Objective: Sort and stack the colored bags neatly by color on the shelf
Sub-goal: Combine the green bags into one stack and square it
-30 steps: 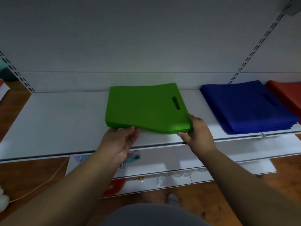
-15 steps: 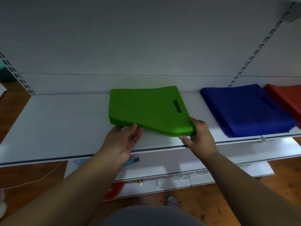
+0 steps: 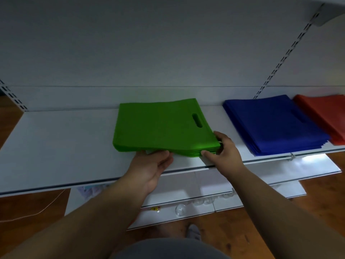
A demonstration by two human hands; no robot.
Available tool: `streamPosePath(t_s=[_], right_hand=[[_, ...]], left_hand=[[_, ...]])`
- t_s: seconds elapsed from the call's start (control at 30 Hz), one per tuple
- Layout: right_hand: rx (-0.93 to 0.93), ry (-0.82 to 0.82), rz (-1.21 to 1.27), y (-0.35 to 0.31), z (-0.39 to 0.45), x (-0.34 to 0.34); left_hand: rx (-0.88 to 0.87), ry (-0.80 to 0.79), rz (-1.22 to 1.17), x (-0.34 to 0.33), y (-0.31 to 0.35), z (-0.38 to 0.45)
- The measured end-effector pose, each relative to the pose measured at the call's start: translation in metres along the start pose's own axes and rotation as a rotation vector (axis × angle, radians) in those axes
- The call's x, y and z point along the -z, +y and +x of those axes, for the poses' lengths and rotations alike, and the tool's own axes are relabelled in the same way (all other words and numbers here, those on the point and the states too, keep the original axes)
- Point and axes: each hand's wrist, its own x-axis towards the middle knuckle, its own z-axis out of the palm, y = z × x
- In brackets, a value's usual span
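Green bag stack (image 3: 158,126) mid-shelf (image 3: 56,143), near edge lifted. Left hand (image 3: 149,169) palm up, fingers straight under it; right hand (image 3: 224,152) grip pinches near-right corner. Blue stack (image 3: 270,124) right.

The green bags (image 3: 160,126), blue bags (image 3: 270,124) and red bags (image 3: 324,113) look like matt, soft non-woven cloth, the shelf (image 3: 56,146) is smooth white painted metal with a slight sheen, and the floor (image 3: 233,230) is glossy brown wood.
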Motion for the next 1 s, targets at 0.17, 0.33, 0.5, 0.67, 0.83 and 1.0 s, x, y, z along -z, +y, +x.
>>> streamPosePath(t_s=[0.17, 0.33, 0.5, 0.67, 0.83, 1.0], right_hand=[[-0.071, -0.033, 0.132, -0.003, 0.002, 0.002], [0.087, -0.036, -0.173, -0.003, 0.004, 0.005], [0.248, -0.020, -0.500, 0.000, 0.001, 0.005], [0.268, 0.006, -0.521, 0.001, 0.003, 0.006], [0.342, -0.031, -0.557, 0.009, -0.002, 0.011], [0.274, -0.110, -0.510, 0.008, -0.001, 0.015]], left_hand=[[0.025, 0.007, 0.056, -0.012, -0.009, 0.001], [0.028, 0.057, 0.076, -0.019, -0.014, 0.005], [0.015, 0.098, 0.089, -0.022, -0.018, 0.007], [-0.019, 0.121, 0.137, -0.023, -0.022, 0.008], [-0.007, 0.140, 0.113, -0.025, -0.022, 0.009], [-0.006, 0.147, 0.099, -0.022, -0.022, 0.009]])
